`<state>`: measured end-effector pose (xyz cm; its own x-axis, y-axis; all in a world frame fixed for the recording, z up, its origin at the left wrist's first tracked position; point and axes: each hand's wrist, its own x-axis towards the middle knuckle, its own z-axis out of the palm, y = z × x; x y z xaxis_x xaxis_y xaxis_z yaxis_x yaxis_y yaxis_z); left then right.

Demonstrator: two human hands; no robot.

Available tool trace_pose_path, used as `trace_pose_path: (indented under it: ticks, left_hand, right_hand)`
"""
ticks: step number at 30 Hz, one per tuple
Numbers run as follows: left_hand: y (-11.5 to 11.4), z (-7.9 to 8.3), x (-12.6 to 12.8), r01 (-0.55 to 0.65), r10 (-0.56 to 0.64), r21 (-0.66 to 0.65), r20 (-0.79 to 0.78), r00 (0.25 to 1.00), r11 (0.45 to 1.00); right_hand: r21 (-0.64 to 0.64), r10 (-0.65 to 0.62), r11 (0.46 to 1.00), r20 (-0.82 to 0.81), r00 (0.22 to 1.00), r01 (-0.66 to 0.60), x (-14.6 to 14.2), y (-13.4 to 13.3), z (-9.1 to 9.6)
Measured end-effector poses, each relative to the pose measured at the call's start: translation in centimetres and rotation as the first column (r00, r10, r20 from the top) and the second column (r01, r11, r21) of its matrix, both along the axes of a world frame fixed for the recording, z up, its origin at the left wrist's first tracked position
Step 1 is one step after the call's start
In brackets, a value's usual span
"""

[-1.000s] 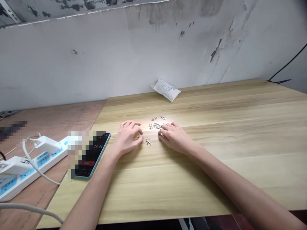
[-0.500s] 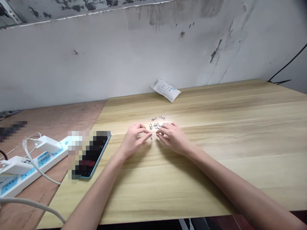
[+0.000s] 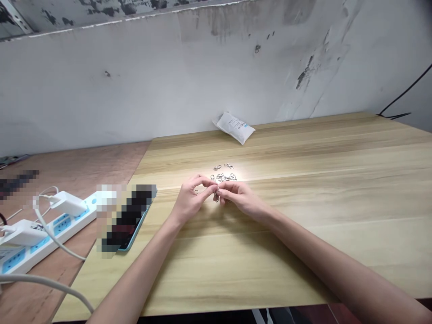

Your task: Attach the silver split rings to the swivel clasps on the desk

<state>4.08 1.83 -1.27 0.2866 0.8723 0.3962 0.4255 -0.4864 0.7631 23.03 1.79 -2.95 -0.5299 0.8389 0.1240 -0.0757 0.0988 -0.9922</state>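
Fingertips of my left hand (image 3: 193, 197) and my right hand (image 3: 240, 195) meet over the table, both pinched on one small silvery metal clasp (image 3: 216, 198). Part of the clasp hangs below the fingertips; the rest is hidden by them. Just beyond the hands lies a small pile of metal clasps (image 3: 227, 177), apparently lobster-type. Two more clasps (image 3: 228, 166) lie a little farther back. A small metal ring (image 3: 196, 192) shows within the curve of my left hand; whether it lies on the table or is touched, I cannot tell.
A white printed packet (image 3: 235, 128) lies at the table's back edge, by the wall. To the left are a phone (image 3: 138, 225), partly blurred out, and a white power strip (image 3: 60, 225) with chargers and cables. The wooden tabletop (image 3: 320, 180) extends right.
My right hand has moved left and its fingertips now meet those of my left hand at the clasp. More of the pile shows where the right fingers were.
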Motion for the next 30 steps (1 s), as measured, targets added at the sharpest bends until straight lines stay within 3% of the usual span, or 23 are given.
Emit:
trace_pose_path:
  ticks: [5, 11, 13, 17, 21, 23, 25, 27, 30]
  left_hand:
    - [0.0, -0.2, 0.1, -0.036, 0.036, 0.001, 0.016, 0.999, 0.999]
    - [0.0, -0.4, -0.1, 0.008, -0.007, 0.011, -0.067, 0.998, 1.0]
    - [-0.1, -0.4, -0.1, 0.003, -0.003, 0.005, -0.085, 0.996, 1.0]
    - [-0.1, -0.3, -0.1, 0.009, -0.014, -0.064, -0.08, 0.997, 0.998]
    - [0.2, -0.3, -0.3, 0.034, -0.043, -0.158, -0.056, 0.998, 0.987]
    - [0.3, -0.3, -0.4, 0.06, -0.069, -0.222, -0.035, 0.997, 0.973]
    - [0.3, -0.3, -0.6, 0.086, -0.092, -0.275, -0.011, 0.996, 0.958]
    - [0.3, -0.3, -0.6, 0.093, -0.097, -0.294, 0.002, 0.995, 0.951]
    - [0.2, -0.2, -0.5, 0.065, -0.074, -0.259, -0.025, 0.997, 0.964]
  right_hand:
    - [0.037, -0.107, 0.994, 0.024, 0.994, 0.106, -0.2, 0.1, -0.2]
    - [0.313, -0.317, 0.917, 0.189, 0.929, 0.249, -0.3, 0.0, -0.6]
    - [0.439, -0.368, 0.866, 0.241, 0.898, 0.237, -0.2, 0.0, -0.7]
    - [0.696, -0.482, 0.704, 0.32, 0.816, 0.143, 0.0, 0.2, -1.0]
    - [0.821, -0.545, 0.57, 0.357, 0.758, 0.024, 0.2, 0.5, -1.2]
    - [0.847, -0.566, 0.531, 0.374, 0.735, -0.022, 0.3, 0.5, -1.2]
    - [0.847, -0.551, 0.529, 0.392, 0.737, -0.055, 0.3, 0.6, -1.2]
    - [0.827, -0.509, 0.559, 0.403, 0.761, -0.063, 0.4, 0.5, -1.1]
    - [0.746, -0.43, 0.666, 0.38, 0.819, 0.003, 0.4, 0.4, -1.0]
